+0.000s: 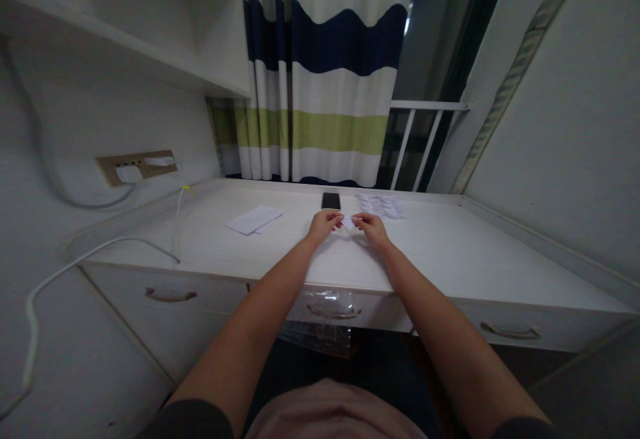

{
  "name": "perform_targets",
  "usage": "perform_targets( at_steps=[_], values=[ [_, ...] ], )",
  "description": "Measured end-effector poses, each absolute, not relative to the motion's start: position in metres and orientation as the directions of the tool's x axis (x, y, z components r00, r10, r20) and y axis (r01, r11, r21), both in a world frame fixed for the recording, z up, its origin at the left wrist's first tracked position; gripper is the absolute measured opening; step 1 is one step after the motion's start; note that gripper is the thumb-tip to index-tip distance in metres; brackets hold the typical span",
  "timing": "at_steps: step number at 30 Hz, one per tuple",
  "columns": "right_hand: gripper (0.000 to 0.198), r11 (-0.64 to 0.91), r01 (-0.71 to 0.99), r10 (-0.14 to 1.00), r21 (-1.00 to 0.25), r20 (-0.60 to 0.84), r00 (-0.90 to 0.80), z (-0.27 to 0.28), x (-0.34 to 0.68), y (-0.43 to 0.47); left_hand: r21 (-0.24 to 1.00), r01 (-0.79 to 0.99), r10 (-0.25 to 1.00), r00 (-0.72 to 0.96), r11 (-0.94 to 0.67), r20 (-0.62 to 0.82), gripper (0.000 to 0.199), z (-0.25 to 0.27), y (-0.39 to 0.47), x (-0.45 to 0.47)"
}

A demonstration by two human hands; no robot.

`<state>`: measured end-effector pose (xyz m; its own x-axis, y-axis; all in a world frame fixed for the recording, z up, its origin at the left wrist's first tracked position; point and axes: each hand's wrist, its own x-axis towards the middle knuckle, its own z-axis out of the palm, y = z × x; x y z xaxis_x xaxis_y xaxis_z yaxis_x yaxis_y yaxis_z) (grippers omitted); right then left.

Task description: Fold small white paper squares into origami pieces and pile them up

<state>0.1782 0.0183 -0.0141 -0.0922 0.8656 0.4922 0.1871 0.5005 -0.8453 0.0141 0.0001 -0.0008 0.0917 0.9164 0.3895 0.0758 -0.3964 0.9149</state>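
Between my two hands is a small piece of white paper [347,223], held just above the white desk. My left hand [325,224] pinches its left side, and my right hand [371,227] pinches its right side. The paper looks folded, though its exact shape is too small to tell. Just beyond my left hand lies a dark phone [331,201], flat on the desk. Several small folded white paper pieces [381,206] sit in a group behind my right hand. Off to the left, flat white paper sheets [255,219] lie in a slightly uneven stack.
The white desk [465,252] has drawers with metal handles along its front. A white cable [115,242] runs over its left end near a wall socket [135,167]. A striped curtain [340,92] hangs behind, and a shelf [125,46] juts out at upper left. Clear plastic [320,336] hangs below the middle drawer.
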Motion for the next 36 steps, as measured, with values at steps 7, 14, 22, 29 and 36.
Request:
perform_targets(
  at_steps=[7,14,22,29,36],
  values=[
    [0.032,0.497,0.226,0.867,-0.838,0.484,-0.114,-0.014,0.179,0.018,0.932,0.051,0.929,0.109,-0.360,0.353,0.009,0.002,-0.001,0.013],
    [0.031,0.503,0.173,0.865,-0.847,0.493,-0.097,-0.013,0.178,0.018,0.964,-0.023,0.958,0.106,-0.265,0.266,0.012,0.002,-0.004,0.017],
    [0.032,0.466,0.095,0.883,-0.879,0.456,-0.111,-0.011,0.176,0.015,0.973,0.029,0.947,0.238,-0.230,0.216,0.017,-0.002,-0.006,0.019],
    [0.039,0.385,0.038,0.918,-0.922,0.378,-0.122,-0.011,0.176,0.012,0.961,0.068,0.951,0.179,-0.267,0.251,0.019,-0.006,0.002,0.020],
    [0.040,0.341,-0.027,0.931,-0.940,0.341,-0.128,-0.009,0.173,0.008,0.963,0.041,0.954,0.160,-0.265,0.255,0.028,-0.005,-0.002,0.018]
  ],
)
